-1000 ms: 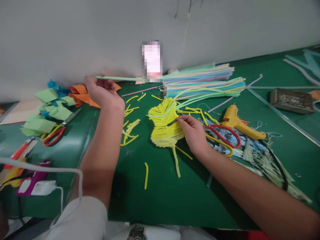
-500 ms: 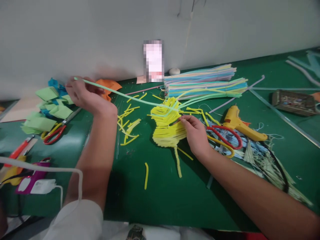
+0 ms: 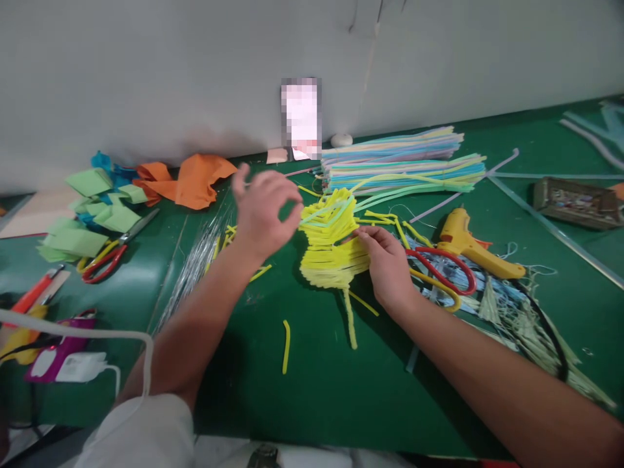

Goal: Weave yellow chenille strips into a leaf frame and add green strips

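A yellow woven pipe-cleaner piece (image 3: 326, 250) lies on the green table (image 3: 322, 383), its stem pointing towards me. My right hand (image 3: 387, 263) pinches its right edge and holds it down. My left hand (image 3: 263, 211), smeared by motion, is just left of the piece, thumb and forefinger closed on the end of a pale green pipe cleaner (image 3: 327, 212) that runs across the piece's top. The other fingers are raised.
A stack of pastel pipe cleaners (image 3: 400, 159) lies behind the piece. A yellow glue gun (image 3: 463, 242) and red scissors (image 3: 441, 270) sit right of my right hand. Yellow offcuts (image 3: 286, 344), green paper (image 3: 92, 211), orange paper (image 3: 197, 179), more scissors (image 3: 104, 257) and a white cable (image 3: 78, 333) lie to the left.
My left hand swung from the far left, by the paper scraps, to the yellow piece, bringing the pale green pipe cleaner's end in with it. My right hand stayed in place.
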The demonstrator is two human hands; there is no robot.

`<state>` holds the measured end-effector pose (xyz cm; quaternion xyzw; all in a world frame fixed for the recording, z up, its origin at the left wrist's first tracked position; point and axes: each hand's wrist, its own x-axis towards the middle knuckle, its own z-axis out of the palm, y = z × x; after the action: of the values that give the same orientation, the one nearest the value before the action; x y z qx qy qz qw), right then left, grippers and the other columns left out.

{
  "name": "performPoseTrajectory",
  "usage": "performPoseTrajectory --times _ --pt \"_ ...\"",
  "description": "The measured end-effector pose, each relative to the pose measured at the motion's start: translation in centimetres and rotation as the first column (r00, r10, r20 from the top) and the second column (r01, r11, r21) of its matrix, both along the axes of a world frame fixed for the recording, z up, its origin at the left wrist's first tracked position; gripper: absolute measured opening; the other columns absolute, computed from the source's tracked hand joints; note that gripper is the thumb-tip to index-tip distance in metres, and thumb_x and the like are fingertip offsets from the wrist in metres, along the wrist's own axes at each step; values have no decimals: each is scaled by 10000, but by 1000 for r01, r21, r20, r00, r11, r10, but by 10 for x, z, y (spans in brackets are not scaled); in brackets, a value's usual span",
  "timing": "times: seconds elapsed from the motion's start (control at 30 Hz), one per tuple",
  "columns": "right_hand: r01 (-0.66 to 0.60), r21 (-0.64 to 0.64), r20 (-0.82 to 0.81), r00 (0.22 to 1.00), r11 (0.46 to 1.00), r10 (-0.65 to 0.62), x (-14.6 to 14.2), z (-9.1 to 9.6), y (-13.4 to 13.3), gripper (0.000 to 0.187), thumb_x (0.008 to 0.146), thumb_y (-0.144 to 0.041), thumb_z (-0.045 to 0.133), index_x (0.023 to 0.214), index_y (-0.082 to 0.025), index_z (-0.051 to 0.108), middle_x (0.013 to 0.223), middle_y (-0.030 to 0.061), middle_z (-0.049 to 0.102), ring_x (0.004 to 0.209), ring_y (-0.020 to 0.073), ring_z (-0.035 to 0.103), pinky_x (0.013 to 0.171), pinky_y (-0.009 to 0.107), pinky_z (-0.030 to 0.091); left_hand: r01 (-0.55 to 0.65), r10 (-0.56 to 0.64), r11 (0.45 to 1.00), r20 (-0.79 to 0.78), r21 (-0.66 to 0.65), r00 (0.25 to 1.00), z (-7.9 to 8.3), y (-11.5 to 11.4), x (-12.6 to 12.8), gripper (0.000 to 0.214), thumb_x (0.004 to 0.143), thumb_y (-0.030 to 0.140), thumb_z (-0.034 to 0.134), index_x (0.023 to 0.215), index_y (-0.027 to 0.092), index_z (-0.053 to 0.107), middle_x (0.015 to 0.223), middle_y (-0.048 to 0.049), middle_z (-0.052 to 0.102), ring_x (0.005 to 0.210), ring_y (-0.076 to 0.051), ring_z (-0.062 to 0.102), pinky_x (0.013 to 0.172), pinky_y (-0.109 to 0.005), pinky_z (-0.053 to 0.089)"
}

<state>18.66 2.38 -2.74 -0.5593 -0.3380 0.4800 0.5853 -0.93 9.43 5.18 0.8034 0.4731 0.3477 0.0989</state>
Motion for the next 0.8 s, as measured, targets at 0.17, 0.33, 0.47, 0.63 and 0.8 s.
performPoseTrajectory --times 0.17,0.33,0.47,0.63,0.8 --pt "-10 5 -8 1000 1000 10 -2 2 -1 131 811 -356 591 850 -232 613 826 35 702 814 216 644 783 361 514 240 -233 971 -244 -2 941 -25 -9 21 197 853 239 533 905 336 697 981 -9 736 1086 -237 620 1189 -512 166" --pt "2 17 -21 1000 1000 -2 -1 1 0 118 817 -349 602 847 -236 615 814 31 704 817 214 642 783 358 513 148 -114 981 -245 127 963 -32 -5 14 302 876 176 478 986 360 691 937 7 729 1042 -221 637 1188 -539 156" --pt "18 73 -101 995 997 -10 0 -5 1 123 810 -359 639 847 -242 631 780 11 686 766 201 630 752 349 505 86 1 939 -252 332 968 -21 -5 9 269 882 158 482 997 294 684 928 -17 721 1117 -250 604 1164 -603 150" --pt "119 72 -139 984 990 -108 1 -11 1 142 797 -364 679 874 -247 660 841 0 680 805 192 633 775 343 506 337 -101 878 -557 339 824 -13 -7 11 274 880 99 437 814 201 682 750 -44 648 909 -220 602 1053 -550 340" --pt "130 85 -191 975 988 -112 0 -7 1 146 789 -362 687 867 -243 653 834 4 689 800 192 639 778 349 514 410 -116 879 -728 241 676 -10 -16 15 237 849 60 444 794 157 654 770 -63 624 620 -161 501 599 -321 388"
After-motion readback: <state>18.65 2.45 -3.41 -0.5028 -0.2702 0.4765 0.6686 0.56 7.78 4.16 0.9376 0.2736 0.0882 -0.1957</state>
